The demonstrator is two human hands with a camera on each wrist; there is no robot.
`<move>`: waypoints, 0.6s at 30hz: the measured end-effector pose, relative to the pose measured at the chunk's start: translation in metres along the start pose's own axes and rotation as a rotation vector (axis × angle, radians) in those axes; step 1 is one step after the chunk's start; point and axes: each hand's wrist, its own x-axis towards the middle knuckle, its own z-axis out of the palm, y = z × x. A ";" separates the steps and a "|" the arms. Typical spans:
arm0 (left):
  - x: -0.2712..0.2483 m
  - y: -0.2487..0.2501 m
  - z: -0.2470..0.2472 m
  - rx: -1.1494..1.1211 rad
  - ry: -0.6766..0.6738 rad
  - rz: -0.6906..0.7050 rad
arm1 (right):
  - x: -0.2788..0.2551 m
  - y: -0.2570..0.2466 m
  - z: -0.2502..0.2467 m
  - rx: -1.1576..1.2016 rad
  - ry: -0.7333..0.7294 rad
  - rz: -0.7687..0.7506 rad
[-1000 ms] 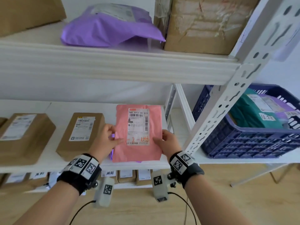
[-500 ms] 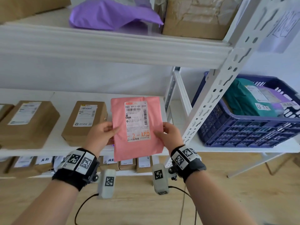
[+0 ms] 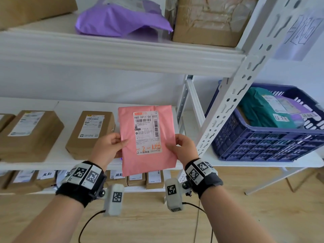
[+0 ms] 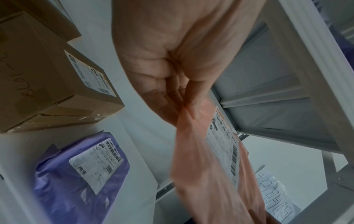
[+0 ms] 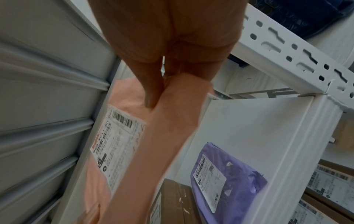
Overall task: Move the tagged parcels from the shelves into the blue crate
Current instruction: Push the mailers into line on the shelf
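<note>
Pink parcel (image 3: 147, 140) held upright in front of the middle shelf (image 3: 52, 160), clear of its surface, label turned toward the head camera; judged so the printed label and orange handwriting can be checked for a tag. It is pinched at its left edge by the left hand (image 3: 108, 148), thumb on the front, fingers behind. Its right edge is pinched the same way by the right hand (image 3: 182, 149). The two-sided grip keeps the soft mailer flat.

Blue crate (image 3: 263, 144) stands to the right of the pink parcel, past the shelf upright (image 3: 226, 109), with a green parcel (image 3: 259, 111) already in it.

Brown boxes (image 3: 89, 132) rest on the shelf left of the pink parcel. A purple mailer (image 4: 80, 171) lies on the shelf behind it, seen in the wrist views.
</note>
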 end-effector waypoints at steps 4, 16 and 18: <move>-0.001 0.000 0.001 -0.002 -0.006 -0.013 | 0.001 0.001 -0.002 -0.016 -0.014 -0.001; 0.002 0.005 0.002 -0.014 0.000 -0.010 | 0.004 -0.005 0.001 -0.017 0.022 -0.018; 0.002 0.006 0.003 0.026 0.029 0.021 | 0.003 -0.007 0.002 -0.110 0.072 -0.068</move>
